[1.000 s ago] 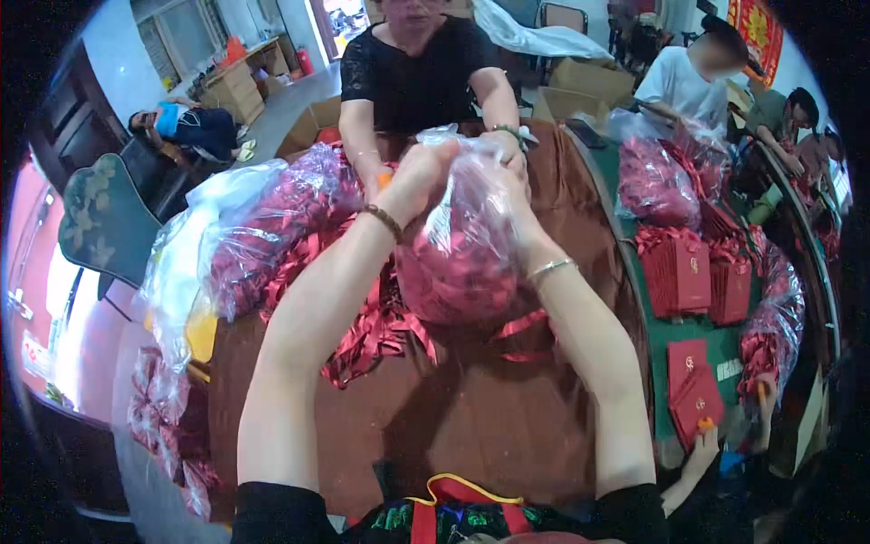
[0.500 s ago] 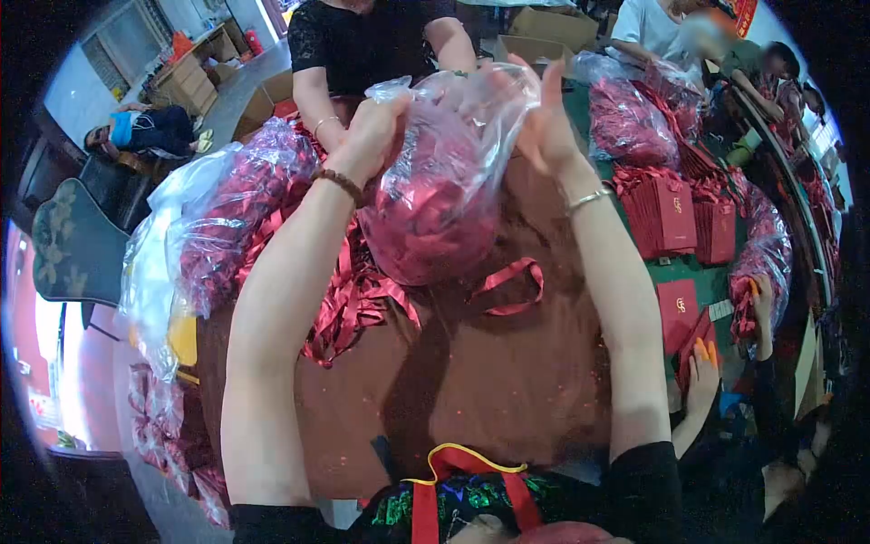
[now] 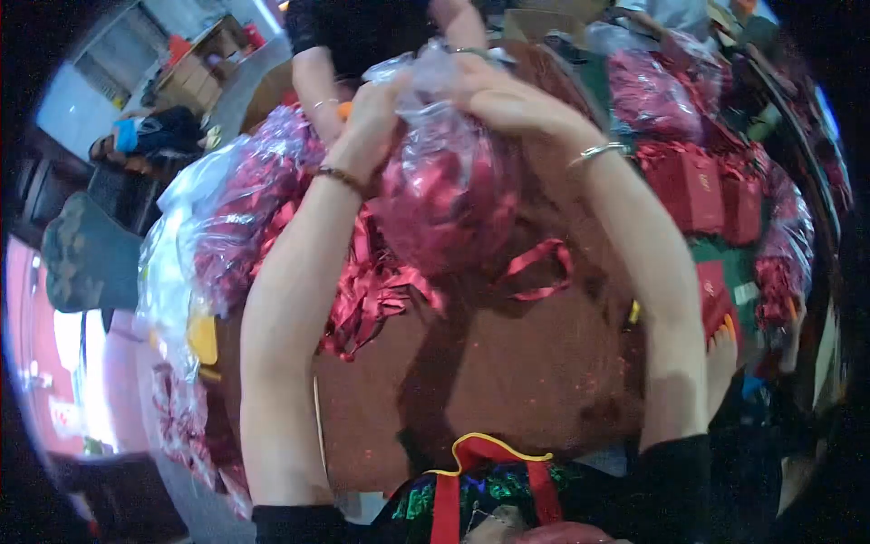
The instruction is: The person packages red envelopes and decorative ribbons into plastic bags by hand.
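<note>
A clear plastic bag point(image 3: 446, 204) full of dark red ribbon hangs above the brown table, its neck gathered into a bunch. My left hand point(image 3: 373, 116) is closed on the left side of the neck. From the right, my right hand point(image 3: 512, 102) curls its fingers around the same gathered neck; some fingertips are hidden behind the plastic. Left of the bag lies a loose pile of red ribbons point(image 3: 376, 304). One looped red ribbon point(image 3: 541, 272) rests on the table to the right of the bag.
Bulging plastic bags of red ribbon point(image 3: 240, 213) line the left side. Red gift bags point(image 3: 698, 190) stand on a green surface at right, near a co-worker's hand point(image 3: 722, 349). Across the table, another person's arm point(image 3: 314, 86) reaches close to my left hand.
My right hand has moved inward from the spread bag mouth to the neck, which is now bunched together. The view has shifted slightly, and the bag's opening is no longer wide.
</note>
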Demonstrator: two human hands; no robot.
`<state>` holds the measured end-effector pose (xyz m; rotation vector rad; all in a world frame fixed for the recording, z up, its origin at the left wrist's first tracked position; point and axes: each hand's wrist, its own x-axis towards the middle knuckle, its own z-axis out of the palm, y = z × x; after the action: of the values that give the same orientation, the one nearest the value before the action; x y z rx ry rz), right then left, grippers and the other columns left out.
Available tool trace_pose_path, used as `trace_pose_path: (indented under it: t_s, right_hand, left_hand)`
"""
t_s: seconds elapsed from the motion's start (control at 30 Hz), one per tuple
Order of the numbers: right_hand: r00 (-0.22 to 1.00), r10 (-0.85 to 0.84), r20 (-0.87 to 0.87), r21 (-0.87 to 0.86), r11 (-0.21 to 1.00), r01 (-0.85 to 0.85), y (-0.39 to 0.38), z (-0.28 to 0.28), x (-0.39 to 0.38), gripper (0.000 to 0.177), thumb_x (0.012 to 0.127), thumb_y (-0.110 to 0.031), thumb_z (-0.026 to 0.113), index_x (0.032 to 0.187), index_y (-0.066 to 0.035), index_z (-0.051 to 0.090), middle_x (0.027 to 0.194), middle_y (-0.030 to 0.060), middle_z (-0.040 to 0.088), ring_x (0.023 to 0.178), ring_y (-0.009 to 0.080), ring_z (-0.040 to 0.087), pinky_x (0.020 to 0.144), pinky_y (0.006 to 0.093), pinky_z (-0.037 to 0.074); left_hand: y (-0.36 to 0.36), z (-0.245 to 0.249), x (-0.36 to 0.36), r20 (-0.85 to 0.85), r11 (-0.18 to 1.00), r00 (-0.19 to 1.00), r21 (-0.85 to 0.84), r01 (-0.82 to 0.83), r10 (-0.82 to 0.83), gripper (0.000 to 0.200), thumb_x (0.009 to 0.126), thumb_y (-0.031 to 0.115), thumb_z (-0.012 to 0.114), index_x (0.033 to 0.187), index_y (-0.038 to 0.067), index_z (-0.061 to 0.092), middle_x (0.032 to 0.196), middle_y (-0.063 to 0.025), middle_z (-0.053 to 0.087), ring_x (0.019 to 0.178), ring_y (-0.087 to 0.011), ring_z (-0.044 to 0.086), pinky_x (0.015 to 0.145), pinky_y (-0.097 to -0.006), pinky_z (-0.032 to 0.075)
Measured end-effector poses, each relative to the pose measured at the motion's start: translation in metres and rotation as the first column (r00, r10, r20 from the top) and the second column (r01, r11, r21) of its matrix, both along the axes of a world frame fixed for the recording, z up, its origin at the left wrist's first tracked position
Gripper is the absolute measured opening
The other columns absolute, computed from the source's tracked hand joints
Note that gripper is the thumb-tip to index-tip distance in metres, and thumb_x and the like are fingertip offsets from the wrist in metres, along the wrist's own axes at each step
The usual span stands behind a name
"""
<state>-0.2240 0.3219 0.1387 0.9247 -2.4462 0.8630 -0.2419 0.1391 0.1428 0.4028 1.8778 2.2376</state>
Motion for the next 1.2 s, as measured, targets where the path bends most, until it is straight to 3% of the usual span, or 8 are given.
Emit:
trace_pose_path:
  t_s: [0.07,0.13,0.2,0.53,0.63,0.77,1.0,1.2]
  right_hand:
    - [0.907,0.186,-0.378,0.136,0.98,-0.144,-0.005,0.015,0.005,0.028,0.082,-0.025,0.045,0.096,-0.006,0.06,0.088,0.0154,0.061,0.078,0.0285,0.056,0.069,0.0363,0.044]
    - [0.987,0.138,0.076,-0.349,0.931,-0.103,-0.015,0.023,0.025,0.028,0.079,-0.024,0.047,0.095,-0.005,0.059,0.086,0.0165,0.061,0.079,0.0305,0.056,0.068,0.0379,0.044]
    - [0.894,-0.335,0.298,0.274,0.927,0.256,-0.021,0.05,0.033,0.033,0.082,-0.025,0.048,0.105,-0.002,0.056,0.1,0.0124,0.059,0.101,0.0267,0.05,0.089,0.0343,0.036]
    - [0.833,-0.091,0.546,0.021,0.995,0.095,-0.035,0.07,0.038,0.038,0.082,-0.028,0.049,0.102,0.003,0.055,0.097,0.0137,0.057,0.092,0.019,0.053,0.079,0.0294,0.042]
    - [0.995,0.093,-0.04,0.356,0.932,-0.073,-0.04,0.024,-0.014,0.026,0.079,-0.024,0.05,0.084,0.0,0.056,0.072,0.0111,0.058,0.064,0.0213,0.053,0.057,0.0318,0.04]
    - [0.989,0.143,-0.036,0.293,0.948,-0.127,-0.048,-0.002,-0.017,0.023,0.071,-0.02,0.047,0.076,-0.002,0.061,0.075,0.0215,0.06,0.076,0.0361,0.06,0.067,0.0439,0.046]
    - [0.96,-0.197,0.202,-0.082,0.973,0.216,-0.04,0.005,0.009,0.022,0.082,-0.02,0.048,0.083,-0.001,0.059,0.079,0.0083,0.06,0.076,0.014,0.053,0.069,0.0284,0.042]
    - [0.9,0.26,0.351,-0.916,0.294,0.272,-0.033,0.002,0.015,0.02,0.088,-0.012,0.038,0.093,-0.001,0.054,0.084,0.0083,0.057,0.074,0.0181,0.055,0.065,0.0315,0.046]
  left_hand:
    - [-0.008,-0.014,-0.023,-0.117,0.996,0.991,-0.064,0.056,-0.063,0.025,0.082,0.023,0.055,0.087,-0.001,0.06,0.079,-0.006,0.059,0.068,-0.0133,0.053,0.059,-0.026,0.042]
    - [-0.007,-0.002,-0.012,-0.062,1.0,0.998,-0.028,-0.006,0.004,0.025,0.081,0.023,0.055,0.088,-0.001,0.06,0.079,-0.0058,0.059,0.068,-0.0135,0.054,0.057,-0.0259,0.042]
    - [-0.01,0.0,-0.012,0.039,0.998,0.997,-0.002,0.07,-0.069,0.025,0.082,0.022,0.054,0.089,-0.001,0.06,0.08,-0.0056,0.06,0.069,-0.0138,0.055,0.059,-0.0261,0.043]
    - [-0.009,0.002,-0.004,0.005,0.999,0.999,-0.022,0.041,-0.041,0.016,0.083,0.014,0.052,0.088,0.001,0.058,0.08,-0.0059,0.059,0.065,-0.0149,0.057,0.056,-0.0267,0.047]
    - [-0.009,0.003,0.001,-0.001,0.999,1.0,-0.044,-0.025,0.024,0.014,0.082,0.012,0.051,0.084,0.001,0.057,0.076,-0.0054,0.058,0.064,-0.0153,0.057,0.054,-0.0278,0.046]
    - [-0.004,0.009,0.007,-0.097,0.992,0.993,-0.089,-0.084,0.075,0.013,0.081,0.011,0.05,0.081,0.0,0.058,0.075,-0.0065,0.057,0.065,-0.0154,0.057,0.054,-0.028,0.046]
    - [-0.019,0.004,-0.015,0.093,0.823,0.973,0.554,0.126,-0.212,0.021,0.085,0.017,0.045,0.088,0.001,0.058,0.084,-0.0112,0.061,0.071,-0.0238,0.059,0.067,-0.0345,0.05]
    - [-0.02,0.005,-0.005,0.089,0.655,0.996,0.751,-0.082,0.023,0.031,0.091,0.022,0.035,0.101,-0.001,0.053,0.104,-0.017,0.057,0.097,-0.0294,0.053,0.087,-0.0417,0.042]
